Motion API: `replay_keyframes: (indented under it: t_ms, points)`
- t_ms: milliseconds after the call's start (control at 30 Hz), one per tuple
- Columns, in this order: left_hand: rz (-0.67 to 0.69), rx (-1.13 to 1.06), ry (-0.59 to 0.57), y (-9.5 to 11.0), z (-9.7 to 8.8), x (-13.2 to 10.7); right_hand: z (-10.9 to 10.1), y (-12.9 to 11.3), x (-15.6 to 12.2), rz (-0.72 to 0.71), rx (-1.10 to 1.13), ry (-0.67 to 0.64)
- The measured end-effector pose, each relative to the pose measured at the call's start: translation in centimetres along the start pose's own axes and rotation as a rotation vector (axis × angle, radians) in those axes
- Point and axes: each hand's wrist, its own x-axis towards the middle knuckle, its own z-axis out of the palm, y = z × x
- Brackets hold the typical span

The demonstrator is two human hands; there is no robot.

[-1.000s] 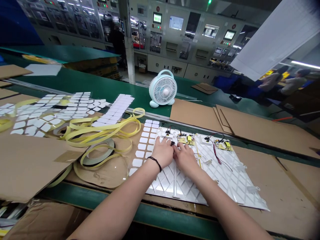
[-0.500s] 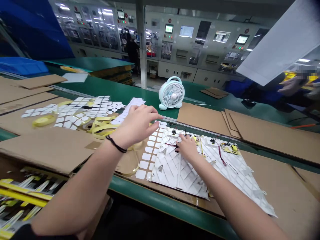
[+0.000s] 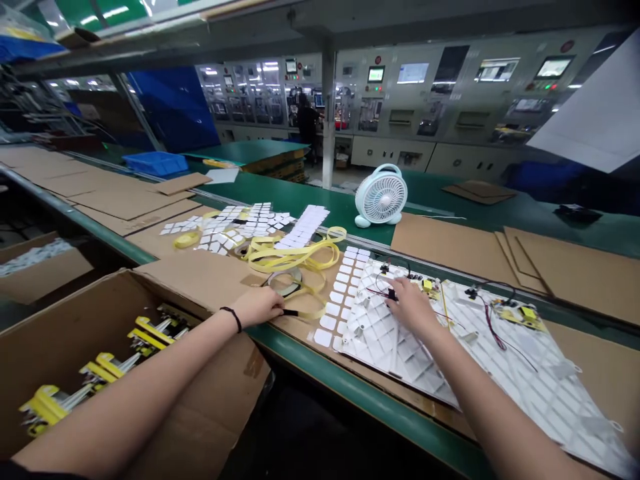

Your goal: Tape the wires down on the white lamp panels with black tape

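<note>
My left hand (image 3: 259, 307) is at the table's near edge, its fingers closed on the dark end of a yellow tape strip (image 3: 307, 313). That strip runs right, toward rows of white stickers, and a loose heap of yellow tape (image 3: 295, 255) lies behind. My right hand (image 3: 413, 305) reaches over a ribbed white plastic panel (image 3: 385, 340), fingertips pinched on a small black part (image 3: 391, 293) with thin wires nearby. Beside it lies a second white panel (image 3: 520, 367), with dark red wires (image 3: 493, 327) and a yellow component on its board.
A light blue fan (image 3: 383, 197) stands behind the panels. White stickers (image 3: 240, 223) are spread at the left back. A cardboard box (image 3: 210, 393) with yellow-and-white parts stands below my left arm. Cardboard sheets (image 3: 445, 243) lie at the right; a person (image 3: 307, 123) is far back.
My left hand has come down from above the stickers to the tape strip at the near edge. My right hand stays at the black part. The view has swung left.
</note>
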Motion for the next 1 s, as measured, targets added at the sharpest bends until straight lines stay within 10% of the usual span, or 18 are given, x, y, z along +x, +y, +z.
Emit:
replay_keyframes:
  t_ms: [200,333,567,1000]
  points:
    - [0.122,-0.305,0.227,1.2,1.1,0.9,0.9,-9.6,-2.7,-0.473,0.596,0.282]
    - [0.312,-0.242,0.343,2.3,1.3,0.4,3.9,-13.6,-2.7,-0.451,0.755,0.266]
    - [0.48,0.091,0.466,3.5,0.3,0.2,5.1,-14.1,-1.9,-0.433,0.94,0.214]
    - [0.619,0.006,0.466,3.1,1.3,1.2,5.7,-13.8,-2.4,-0.36,1.063,0.161]
